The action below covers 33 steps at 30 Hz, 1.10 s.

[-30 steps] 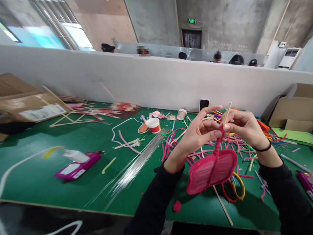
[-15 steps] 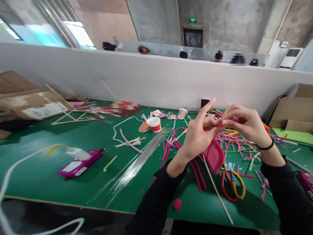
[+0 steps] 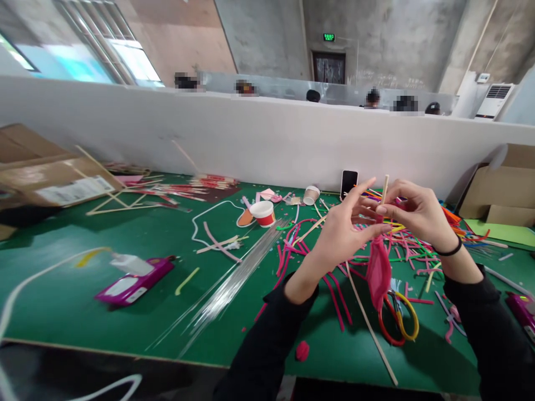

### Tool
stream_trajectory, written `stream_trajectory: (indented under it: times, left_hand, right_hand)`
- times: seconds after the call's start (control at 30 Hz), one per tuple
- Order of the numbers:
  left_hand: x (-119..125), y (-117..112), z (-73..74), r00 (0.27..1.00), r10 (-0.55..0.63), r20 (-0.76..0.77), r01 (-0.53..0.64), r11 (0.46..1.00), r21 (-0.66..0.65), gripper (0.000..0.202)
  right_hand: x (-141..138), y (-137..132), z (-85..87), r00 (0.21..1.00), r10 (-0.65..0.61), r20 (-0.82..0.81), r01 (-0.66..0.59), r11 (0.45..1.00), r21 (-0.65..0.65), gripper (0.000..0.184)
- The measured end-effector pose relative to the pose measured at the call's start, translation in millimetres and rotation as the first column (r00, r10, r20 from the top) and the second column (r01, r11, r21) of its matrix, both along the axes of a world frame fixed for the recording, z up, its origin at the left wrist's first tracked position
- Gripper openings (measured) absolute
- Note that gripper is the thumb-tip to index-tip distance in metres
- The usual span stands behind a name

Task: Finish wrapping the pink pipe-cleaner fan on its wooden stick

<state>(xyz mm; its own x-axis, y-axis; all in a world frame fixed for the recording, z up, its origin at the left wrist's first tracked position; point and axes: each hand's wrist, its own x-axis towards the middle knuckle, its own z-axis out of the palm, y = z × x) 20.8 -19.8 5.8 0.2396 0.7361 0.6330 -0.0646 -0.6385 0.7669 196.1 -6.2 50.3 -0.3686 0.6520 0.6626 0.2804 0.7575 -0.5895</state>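
My right hand point(image 3: 412, 209) pinches a thin wooden stick point(image 3: 385, 186), which points upward. My left hand point(image 3: 338, 231) is beside it, its index finger stretched out. The left thumb lies against the top of a pink petal-shaped piece point(image 3: 378, 273), and other fingers curl behind it. This piece hangs below both hands, its upper end at the stick; how they are joined is hidden by my fingers. Scissors point(image 3: 403, 323) with red and yellow handles lie on the table just below the petal. A longer wooden stick point(image 3: 370, 323) lies left of them.
Pink and coloured pipe cleaners point(image 3: 413, 245) are scattered behind my hands. A bundle of clear thin rods point(image 3: 234, 284), a purple device point(image 3: 134, 281) with a white cord, and a paper cup point(image 3: 263, 213) are left. A phone point(image 3: 349, 182) leans at the partition. Cardboard boxes point(image 3: 493, 189) stand right and left.
The pink petal piece has swung right and now hangs more upright, partly over the scissors. The stick stands straighter. My left hand has shifted slightly right, with its thumb further across.
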Motion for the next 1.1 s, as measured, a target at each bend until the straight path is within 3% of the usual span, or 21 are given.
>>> stream_trajectory:
  times: [0.13,0.3,0.4,0.57,0.8,0.97,1.1]
  left_hand:
    - [6.0,-0.7,-3.0,0.993,0.095,0.073,-0.095,0.995,-0.003,0.064]
    - [4.9,-0.2,-2.3,0.997,0.011,0.079,-0.005,0.997,-0.074,0.091]
    - [3.4,0.0,-0.4,0.998,-0.004,0.061,0.010,0.996,-0.092,0.094]
    - [2.4,4.0,-0.3,0.996,-0.074,0.056,0.080,0.989,-0.121,0.081]
    - [6.8,4.8,-1.3,0.994,0.070,0.080,-0.060,0.990,-0.127,0.084]
    - [6.7,4.4,-3.6,0.995,0.069,0.067,-0.063,0.994,-0.086,0.091]
    - [3.0,5.6,-3.0,0.999,0.027,0.038,-0.024,0.996,-0.082,0.087]
  right_hand:
    - [-2.3,-4.0,3.9,0.999,-0.032,0.043,0.031,0.999,0.035,0.033]
    - [6.0,-2.3,12.6,0.977,0.117,0.178,-0.119,0.993,0.005,0.029]
    - [11.3,2.2,13.7,0.961,0.186,0.205,-0.181,0.982,-0.047,0.028]
    - [8.5,8.0,7.0,0.988,0.075,0.133,-0.068,0.996,-0.056,0.036]
    - [-4.9,4.5,4.5,0.999,-0.042,0.023,0.042,0.999,-0.016,0.037]
    - [1.4,3.5,12.4,0.986,-0.035,0.162,0.029,0.999,0.037,0.033]
    - [11.2,6.3,19.6,0.962,0.056,0.267,-0.066,0.997,0.029,0.023]
